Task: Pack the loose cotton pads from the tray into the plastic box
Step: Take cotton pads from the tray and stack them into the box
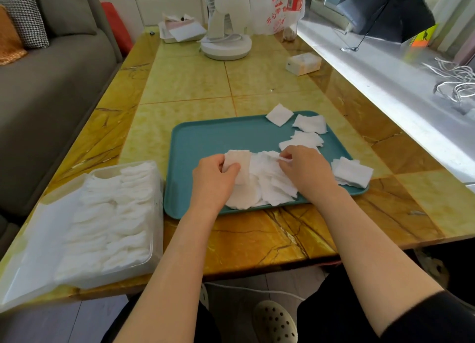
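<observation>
Dozens of packed pads [113, 214] nearest, in the plastic box [154, 250]. Beyond, over the tray [218, 137]: left hand [216, 180] fingers [231, 167] curled round a stack [241, 159], right hand [307, 171] fingers [288, 162] pinching one pad [277, 157] off the loose pile [270, 186]. Soft, floppy; likely best edge-pinched.

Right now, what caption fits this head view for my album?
Left hand holds stacked cotton pads, right hand pinches one on the teal tray, beside the plastic box.
</observation>
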### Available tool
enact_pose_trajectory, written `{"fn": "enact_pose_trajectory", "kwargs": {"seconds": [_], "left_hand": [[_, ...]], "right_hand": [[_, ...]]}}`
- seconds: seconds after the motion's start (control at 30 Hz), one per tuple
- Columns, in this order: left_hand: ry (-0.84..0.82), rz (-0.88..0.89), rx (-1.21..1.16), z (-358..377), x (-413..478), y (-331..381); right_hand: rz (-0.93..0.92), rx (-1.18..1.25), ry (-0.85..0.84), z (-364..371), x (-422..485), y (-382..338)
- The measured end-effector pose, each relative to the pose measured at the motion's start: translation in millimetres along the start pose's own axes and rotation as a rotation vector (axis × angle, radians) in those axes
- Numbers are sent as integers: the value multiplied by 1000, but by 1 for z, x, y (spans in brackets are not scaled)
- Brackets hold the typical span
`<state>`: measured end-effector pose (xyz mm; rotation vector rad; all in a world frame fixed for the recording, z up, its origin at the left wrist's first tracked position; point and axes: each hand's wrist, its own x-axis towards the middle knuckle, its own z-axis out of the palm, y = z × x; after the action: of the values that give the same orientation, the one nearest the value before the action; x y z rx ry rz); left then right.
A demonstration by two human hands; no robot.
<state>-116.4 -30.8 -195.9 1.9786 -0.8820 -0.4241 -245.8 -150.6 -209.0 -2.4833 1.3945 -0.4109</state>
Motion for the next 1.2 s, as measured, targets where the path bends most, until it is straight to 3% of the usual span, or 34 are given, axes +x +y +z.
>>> {"fn": "enact_pose_trajectory", "kwargs": {"seconds": [0.13,0.33,0.43,0.53,0.63,0.73,0.83,0.93,1.03,1.1,1.2], "left_hand": [[22,-4,-21,0,1,-1],[67,-28,-43,-1,2,2],[76,-29,-55,0,2,4],[132,-29,-56,-1,3,5],[161,-42,-89,-4,4,4],[152,-48,-107,-4,3,3],[150,-55,-103,-3,4,3],[153,-74,-104,-4,4,5],[118,-87,-165,-3,2,7],[33,-116,-330,-3,1,10],[-102,-193,-567,-4,-2,16]], "right_hand": [[-38,51,122,1,2,1],[-49,497,323,-8,-6,-12],[-81,425,254,-7,-9,-15],[-134,208,24,-2,-12,-17],[-115,177,-108,1,-13,-20],[-74,269,-69,1,-10,-18],[-64,374,79,0,-9,-19],[-4,599,173,-8,-11,-27],[136,1009,17,-20,-15,-33],[206,1270,-147,-27,-19,-37],[190,1249,-250,-26,-23,-41]]}}
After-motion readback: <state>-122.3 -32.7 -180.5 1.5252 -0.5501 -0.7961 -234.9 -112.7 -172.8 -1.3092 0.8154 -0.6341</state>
